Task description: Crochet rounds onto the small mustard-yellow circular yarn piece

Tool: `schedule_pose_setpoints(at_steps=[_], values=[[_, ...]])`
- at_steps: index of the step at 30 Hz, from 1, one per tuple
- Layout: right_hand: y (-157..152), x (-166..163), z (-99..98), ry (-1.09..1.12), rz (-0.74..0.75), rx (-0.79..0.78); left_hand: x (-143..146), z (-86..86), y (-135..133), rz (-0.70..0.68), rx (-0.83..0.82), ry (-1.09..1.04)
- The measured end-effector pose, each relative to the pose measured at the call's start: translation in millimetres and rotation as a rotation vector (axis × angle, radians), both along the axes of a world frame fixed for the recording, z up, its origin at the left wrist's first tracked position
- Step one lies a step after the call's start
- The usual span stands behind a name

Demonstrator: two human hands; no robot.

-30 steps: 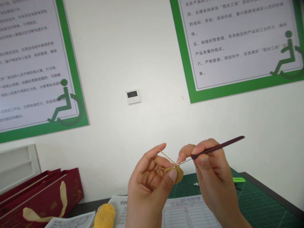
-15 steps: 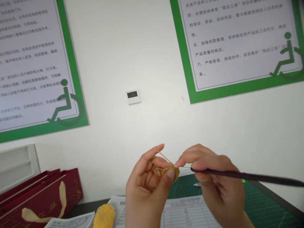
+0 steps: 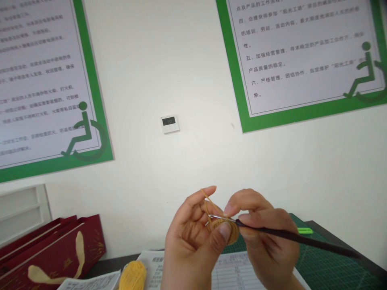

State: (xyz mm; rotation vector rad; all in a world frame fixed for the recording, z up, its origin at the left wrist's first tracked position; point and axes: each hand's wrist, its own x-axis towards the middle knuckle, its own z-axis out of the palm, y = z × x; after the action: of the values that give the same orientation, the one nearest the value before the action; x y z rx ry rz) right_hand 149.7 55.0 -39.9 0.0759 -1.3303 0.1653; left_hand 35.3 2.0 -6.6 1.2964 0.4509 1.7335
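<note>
My left hand (image 3: 193, 237) pinches a small round yellow crochet piece (image 3: 230, 235) between thumb and fingers, with a strand of yellow yarn (image 3: 208, 201) running over the raised index finger. My right hand (image 3: 266, 237) grips a dark crochet hook (image 3: 296, 238) whose metal tip (image 3: 216, 217) pokes into the piece. The handle slants down to the right. Both hands are held up in front of the white wall.
A yellow yarn ball (image 3: 133, 275) lies on printed sheets (image 3: 238, 274) on the dark table. A green cutting mat (image 3: 326, 262) covers the right side, with a green tool (image 3: 304, 230) on it. Red boxes (image 3: 51, 249) stand left. Green-framed posters (image 3: 302, 60) and a thermostat (image 3: 169, 123) hang on the wall.
The hook handle has swung from pointing up-right to slanting down-right. Its tip has pushed further left into the crochet piece. Both hands have dropped slightly.
</note>
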Motion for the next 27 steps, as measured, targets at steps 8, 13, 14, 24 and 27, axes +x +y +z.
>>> schedule_pose_setpoints(at_steps=[8, 13, 14, 24, 27], values=[[14, 2, -7.5, 0.041, -0.376, 0.204, 3, 2.5, -1, 0.043, -0.048, -0.047], [-4, 3, -2.4, -0.001, -0.603, 0.194, 9, 3.2, -4, 0.182, 0.020, 0.024], [-7, 3, -2.4, -0.004, -0.548, 0.145, 9, 3.6, -4, 0.199, 0.030, 0.046], [-6, 7, 15.3, 0.101, 0.406, -0.636, 0, 4.4, 1, 0.113, 0.010, 0.033], [-6, 3, 18.9, 0.015, 0.708, -0.764, 0, 4.2, 2, 0.083, -0.006, 0.026]])
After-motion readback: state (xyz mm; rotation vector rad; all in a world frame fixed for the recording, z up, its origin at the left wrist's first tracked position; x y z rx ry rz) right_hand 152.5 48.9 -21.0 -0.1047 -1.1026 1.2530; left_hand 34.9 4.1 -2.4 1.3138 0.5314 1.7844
